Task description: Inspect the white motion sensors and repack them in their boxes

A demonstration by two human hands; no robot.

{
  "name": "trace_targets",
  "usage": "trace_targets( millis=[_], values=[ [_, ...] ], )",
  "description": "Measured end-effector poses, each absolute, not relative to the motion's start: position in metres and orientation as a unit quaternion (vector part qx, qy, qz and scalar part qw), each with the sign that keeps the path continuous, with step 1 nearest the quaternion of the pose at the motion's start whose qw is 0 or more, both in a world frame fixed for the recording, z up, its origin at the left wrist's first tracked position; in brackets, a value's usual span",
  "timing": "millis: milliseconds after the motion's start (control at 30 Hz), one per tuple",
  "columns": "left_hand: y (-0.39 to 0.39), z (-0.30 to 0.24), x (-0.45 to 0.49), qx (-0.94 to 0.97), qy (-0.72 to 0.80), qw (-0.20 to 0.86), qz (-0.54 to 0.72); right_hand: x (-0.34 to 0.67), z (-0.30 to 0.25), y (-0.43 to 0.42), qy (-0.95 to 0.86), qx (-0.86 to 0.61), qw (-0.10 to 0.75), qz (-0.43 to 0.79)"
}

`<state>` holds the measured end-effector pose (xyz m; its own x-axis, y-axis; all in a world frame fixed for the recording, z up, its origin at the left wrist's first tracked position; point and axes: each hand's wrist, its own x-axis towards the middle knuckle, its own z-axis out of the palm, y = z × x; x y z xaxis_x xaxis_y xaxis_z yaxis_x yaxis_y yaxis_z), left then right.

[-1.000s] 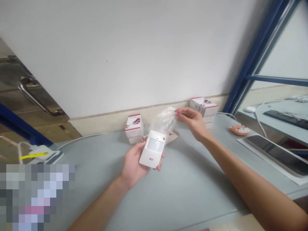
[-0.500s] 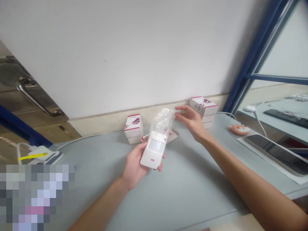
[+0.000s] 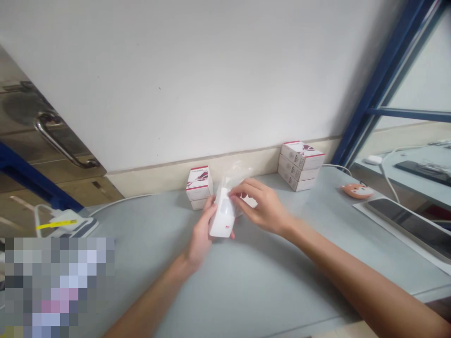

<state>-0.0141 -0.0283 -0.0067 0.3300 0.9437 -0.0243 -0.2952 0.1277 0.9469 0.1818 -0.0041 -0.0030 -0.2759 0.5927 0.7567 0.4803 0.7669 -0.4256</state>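
Observation:
A white motion sensor with a curved window and a small red mark rests in my left hand, whose fingers are wrapped round its sides. From its upper end a clear plastic bag stretches away toward the wall. My right hand is bent over the sensor's upper right part, thumb and forefinger pinched together at the bag's edge. Those fingertips partly cover the sensor's window. Behind the right hand, part of a white carton shows on the table; the rest is hidden.
Small red-and-white boxes are stacked left of centre by the wall, with another stack to the right. A fox-faced orange item and a dark phone-like slab lie at right. A power strip with cables sits at left.
My right hand has come from beside the bag's far end down and left onto the sensor's upper part. The sensor has turned slightly in my left hand.

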Motion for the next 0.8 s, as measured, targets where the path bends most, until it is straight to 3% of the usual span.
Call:
trace_targets(
  millis=[400, 800],
  values=[
    [-0.0308, -0.0118, -0.0137, 0.539, 0.389, 0.614, 0.425, 0.1785, -0.0041, -0.0048, -0.763, -0.366, 0.516, 0.13],
    [-0.0323, -0.0148, -0.0076, 0.576, 0.425, 0.588, 0.377, 0.1726, -0.0085, -0.0081, -0.726, -0.331, 0.585, 0.149]
  ],
)
